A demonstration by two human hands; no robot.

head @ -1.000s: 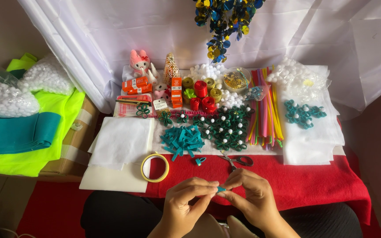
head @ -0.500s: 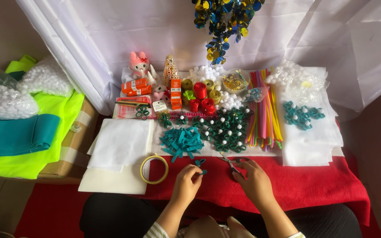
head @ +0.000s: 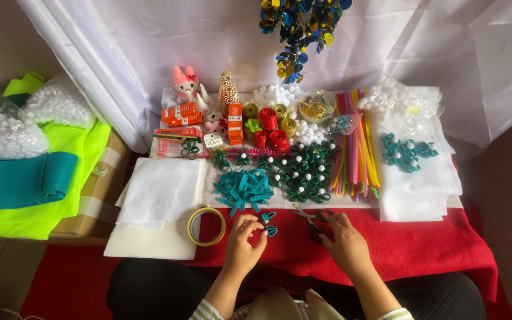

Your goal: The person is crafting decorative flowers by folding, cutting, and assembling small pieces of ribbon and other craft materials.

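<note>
While the left hand [head: 244, 243] pinches a small teal felt loop [head: 271, 230] between its fingertips above the red cloth [head: 422, 243], the right hand [head: 344, 242] closes on the black-handled scissors [head: 312, 220], just below the teal strip pile [head: 244, 188].

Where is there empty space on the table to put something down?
Bare red cloth lies right of the right hand, below the white sheets. Another bare strip sits nearest the person, under both hands. It is crowded further back: teal strips, green flowers, ribbon rolls.
</note>
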